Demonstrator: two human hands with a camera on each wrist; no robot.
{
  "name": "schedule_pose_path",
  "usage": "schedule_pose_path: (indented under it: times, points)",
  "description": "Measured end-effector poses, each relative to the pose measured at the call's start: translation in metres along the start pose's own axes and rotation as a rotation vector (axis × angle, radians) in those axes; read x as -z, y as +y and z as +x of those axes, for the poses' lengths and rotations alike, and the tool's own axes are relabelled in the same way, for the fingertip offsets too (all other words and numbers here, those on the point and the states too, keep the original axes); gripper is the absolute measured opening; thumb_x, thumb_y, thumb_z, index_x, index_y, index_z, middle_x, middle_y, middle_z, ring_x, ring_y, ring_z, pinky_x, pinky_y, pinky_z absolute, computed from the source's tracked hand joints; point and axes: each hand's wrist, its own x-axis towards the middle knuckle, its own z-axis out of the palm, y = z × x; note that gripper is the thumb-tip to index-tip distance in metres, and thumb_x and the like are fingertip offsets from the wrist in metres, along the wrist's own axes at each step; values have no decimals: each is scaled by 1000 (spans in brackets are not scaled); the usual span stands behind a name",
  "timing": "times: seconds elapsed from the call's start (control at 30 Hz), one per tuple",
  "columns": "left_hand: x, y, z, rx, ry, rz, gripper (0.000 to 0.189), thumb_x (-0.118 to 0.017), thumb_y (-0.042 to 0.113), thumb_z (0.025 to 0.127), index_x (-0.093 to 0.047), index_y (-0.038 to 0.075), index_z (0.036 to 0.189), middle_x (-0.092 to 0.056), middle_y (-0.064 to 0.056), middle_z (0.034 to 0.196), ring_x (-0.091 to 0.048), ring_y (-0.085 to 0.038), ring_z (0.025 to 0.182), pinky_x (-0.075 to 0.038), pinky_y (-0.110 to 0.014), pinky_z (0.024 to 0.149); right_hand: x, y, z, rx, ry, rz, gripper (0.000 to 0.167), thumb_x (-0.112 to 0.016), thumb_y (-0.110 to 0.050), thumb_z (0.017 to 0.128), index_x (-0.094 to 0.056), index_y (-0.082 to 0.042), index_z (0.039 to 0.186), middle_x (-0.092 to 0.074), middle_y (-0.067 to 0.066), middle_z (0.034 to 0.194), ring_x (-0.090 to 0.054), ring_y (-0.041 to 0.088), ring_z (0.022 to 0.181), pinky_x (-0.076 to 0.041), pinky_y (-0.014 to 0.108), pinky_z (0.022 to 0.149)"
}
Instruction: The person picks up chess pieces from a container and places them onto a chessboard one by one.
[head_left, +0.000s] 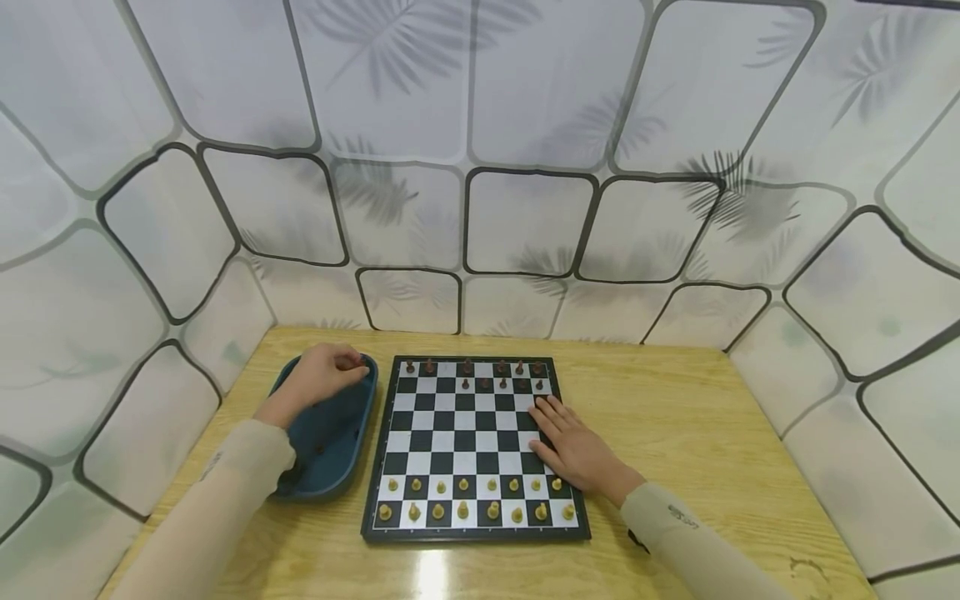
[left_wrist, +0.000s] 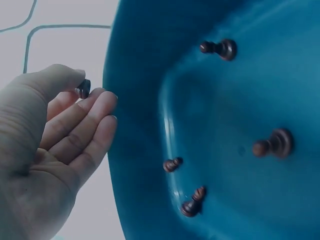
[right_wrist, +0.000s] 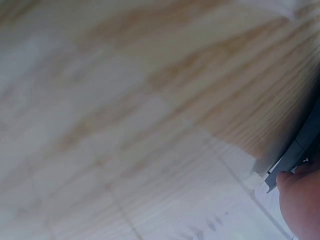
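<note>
My left hand [head_left: 321, 377] is over the far end of a blue tray [head_left: 366, 421], left of the chessboard. Between thumb and fingertips it pinches a dark brown chess piece [left_wrist: 84, 89], mostly covered by the thumb in the left wrist view. Several brown chess pieces lie in the tray, among them a pawn [left_wrist: 274, 144] near its middle. My right hand [head_left: 577, 450] rests across the right edge of the chessboard [head_left: 465, 419], fingers extended onto the squares. Light yellow pieces [head_left: 462, 509] fill the two near rows; brown pieces [head_left: 467, 367] stand in the two far rows, with gaps.
Board and tray lie side by side on a light wooden table [head_left: 660, 400]. Patterned pale wall panels [head_left: 525, 225] enclose the table at the back and both sides. The right wrist view shows mostly blurred wood grain, with the dark board edge [right_wrist: 295, 152] at right.
</note>
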Motion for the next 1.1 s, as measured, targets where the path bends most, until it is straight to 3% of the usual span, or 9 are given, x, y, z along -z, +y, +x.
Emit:
schedule_pose_path:
  times: [0.2,0.43,0.83,1.1]
  points:
    - [-3,15,4,-49,27,-20,33,-71,21,102,-73,-2,125,-77,-21,118,-74,-38,109,-61,-52,90,-1,0,-1,-2,2,-9,68,-42,-48,112,-36,-5,164,-32,16,172,-24,36,162,-26,52,130]
    - [-12,34,14,-90,48,-30,32,-71,20,102,-75,-2,124,-77,-20,115,-74,-36,103,-62,-50,86,0,0,-1,-11,-9,-13,68,-42,-50,112,-36,-7,164,-31,15,172,-23,36,163,-26,52,130]
    - [-34,72,39,-99,0,-64,29,-71,23,101,-76,4,122,-78,-14,113,-75,-29,100,-62,-47,87,-3,2,0,-1,-3,-23,69,-41,-51,111,-35,-8,165,-32,13,172,-23,34,163,-26,49,130]
    - [-53,92,55,-148,-6,-63,26,-72,23,101,-78,4,118,-79,-12,109,-75,-25,97,-62,-45,87,-2,2,0,-9,-16,-21,70,-40,-53,111,-33,-9,165,-30,13,173,-21,33,163,-25,49,131]
